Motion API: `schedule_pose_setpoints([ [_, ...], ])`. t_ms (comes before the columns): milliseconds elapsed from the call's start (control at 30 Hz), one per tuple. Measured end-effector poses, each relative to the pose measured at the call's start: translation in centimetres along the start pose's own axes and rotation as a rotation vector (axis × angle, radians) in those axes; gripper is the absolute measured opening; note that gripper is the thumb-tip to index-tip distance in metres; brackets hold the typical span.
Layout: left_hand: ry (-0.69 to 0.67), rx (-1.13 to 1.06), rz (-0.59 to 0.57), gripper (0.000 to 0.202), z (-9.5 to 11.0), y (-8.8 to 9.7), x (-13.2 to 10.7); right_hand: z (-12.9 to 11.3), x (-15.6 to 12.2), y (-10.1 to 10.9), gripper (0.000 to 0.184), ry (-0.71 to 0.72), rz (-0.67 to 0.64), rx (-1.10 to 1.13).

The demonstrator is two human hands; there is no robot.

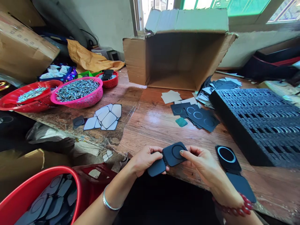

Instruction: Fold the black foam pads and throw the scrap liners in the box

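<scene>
Between my two hands is a dark folding charging pad (174, 154), opened out into two hinged panels, one marked with a ring. My left hand (148, 159) is closed around the smaller panel near the hinge, thumb on top. My right hand (199, 159) grips the ringed panel's right edge, thumb on its face and fingers underneath. A second opened folding pad (231, 165) with a pale ring lies on the table right of my right hand. Ahead of my hands are several dark ring-marked sheets (197, 114) and a small green piece (181, 122).
An open cardboard box (136, 59) stands at the back. A black slotted foam block (255, 122) sits at right. Pink (77, 101) and red baskets (35, 107) of metal parts stand at left, near white-faced panels (105, 117). A red tub (78, 187) holds dark panels below the table edge.
</scene>
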State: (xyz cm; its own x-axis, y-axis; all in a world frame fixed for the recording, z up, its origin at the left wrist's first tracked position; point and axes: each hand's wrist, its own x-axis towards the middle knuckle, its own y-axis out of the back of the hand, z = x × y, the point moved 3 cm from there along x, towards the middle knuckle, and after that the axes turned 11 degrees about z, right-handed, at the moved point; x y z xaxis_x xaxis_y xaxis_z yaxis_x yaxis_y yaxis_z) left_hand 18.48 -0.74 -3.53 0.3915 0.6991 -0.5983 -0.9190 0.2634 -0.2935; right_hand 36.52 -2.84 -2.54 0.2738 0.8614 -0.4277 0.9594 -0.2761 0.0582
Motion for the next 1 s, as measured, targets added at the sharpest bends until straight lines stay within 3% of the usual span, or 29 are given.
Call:
schedule_pose_setpoints([
  [233,0.017,-0.005,0.036,0.027,-0.2,0.0,0.0,1.0,0.3,0.3,0.030,0.042,-0.035,0.013],
  [667,-0.032,-0.004,0.152,0.019,-0.1,-0.5,0.1,0.0,-0.1,0.2,0.024,0.244,0.067,-0.196],
  [800,-0.067,0.018,0.189,0.021,0.0,-0.7,-0.1,-0.1,-0.6,0.1,0.023,0.425,0.164,-0.314],
  [1000,-0.190,0.029,0.219,0.028,0.0,-0.8,-0.2,0.3,-1.9,-0.1,0.023,0.850,0.354,-0.611],
])
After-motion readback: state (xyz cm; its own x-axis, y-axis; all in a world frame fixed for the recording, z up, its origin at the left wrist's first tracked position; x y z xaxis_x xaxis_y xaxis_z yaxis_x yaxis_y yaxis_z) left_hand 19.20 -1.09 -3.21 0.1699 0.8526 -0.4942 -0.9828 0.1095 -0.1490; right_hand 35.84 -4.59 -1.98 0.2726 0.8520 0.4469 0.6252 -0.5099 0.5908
